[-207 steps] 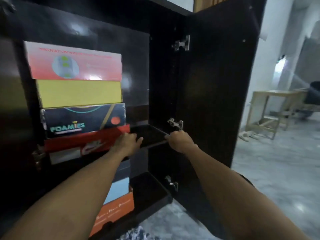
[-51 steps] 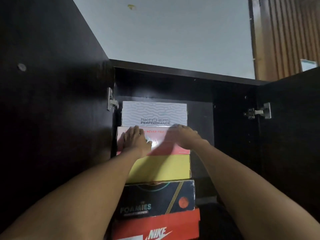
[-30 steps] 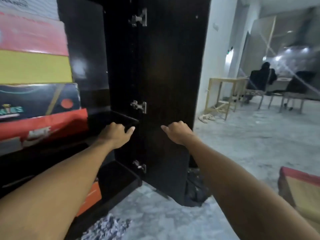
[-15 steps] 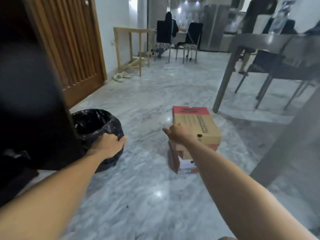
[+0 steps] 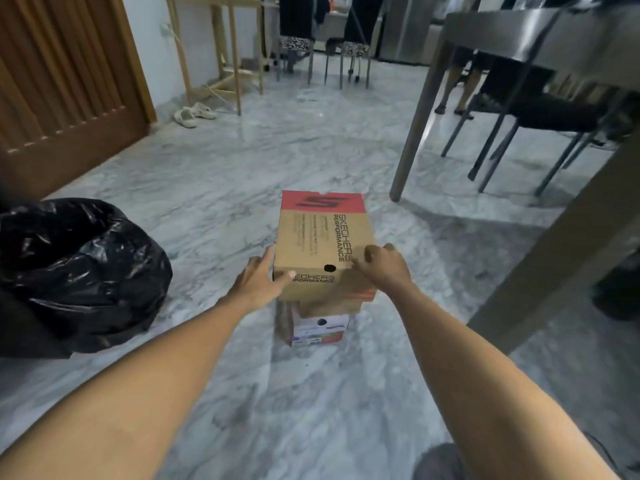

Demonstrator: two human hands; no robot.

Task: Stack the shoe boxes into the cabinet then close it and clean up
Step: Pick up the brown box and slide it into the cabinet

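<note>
Down on the grey marble floor (image 5: 214,188), a brown cardboard Skechers shoe box with a red end (image 5: 322,237) is sitting on top of a smaller white box (image 5: 320,329). Spread open, the left hand (image 5: 258,284) is touching the brown box's near left corner. Its fingers curled, the right hand (image 5: 382,268) is resting on the near right edge. Left of the box, a black bin bag (image 5: 76,271) is lying.

Marble floor (image 5: 214,188), grey table (image 5: 540,39)
</note>
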